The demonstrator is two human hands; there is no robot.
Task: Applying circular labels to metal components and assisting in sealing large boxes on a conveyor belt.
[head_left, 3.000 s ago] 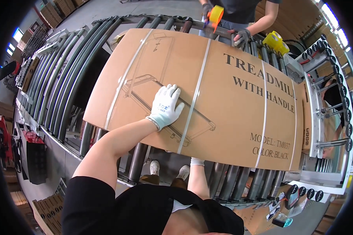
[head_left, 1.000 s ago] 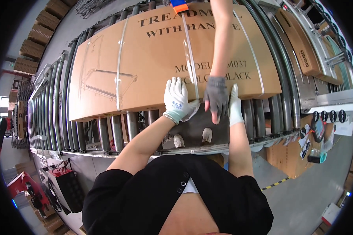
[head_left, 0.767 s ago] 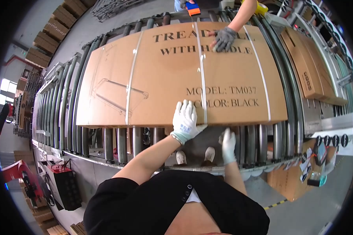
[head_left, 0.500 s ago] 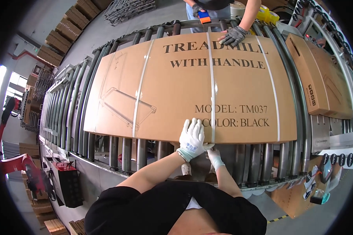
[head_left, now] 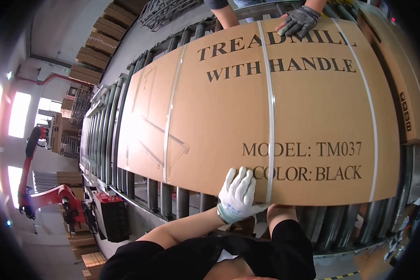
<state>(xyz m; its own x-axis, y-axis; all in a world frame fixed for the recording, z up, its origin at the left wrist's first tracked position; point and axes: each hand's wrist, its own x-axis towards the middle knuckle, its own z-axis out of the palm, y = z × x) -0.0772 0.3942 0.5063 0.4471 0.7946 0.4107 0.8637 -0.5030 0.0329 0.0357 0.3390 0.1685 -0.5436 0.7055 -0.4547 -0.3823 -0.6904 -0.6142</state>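
A large flat brown carton with dark printing and a treadmill line drawing lies on the roller conveyor. Three white straps run across it. My left hand, in a white glove, rests on the near edge of the carton. Its fingers are stretched over the top face, the thumb along the edge. My right forearm reaches under that near edge, so the hand is hidden beneath. Opposite me, a co-worker's grey-gloved hand lies on the far edge; their other hand is behind the carton.
Metal rollers stretch away to the left. A second carton stands on the right. On the left are a red robot arm and a black box with a red top. Cardboard stacks line the floor at the back left.
The carton appears larger and its near edge lower, as the view has shifted. My right hand has gone out of sight under the carton. The co-worker's blue-and-orange tool is out of view.
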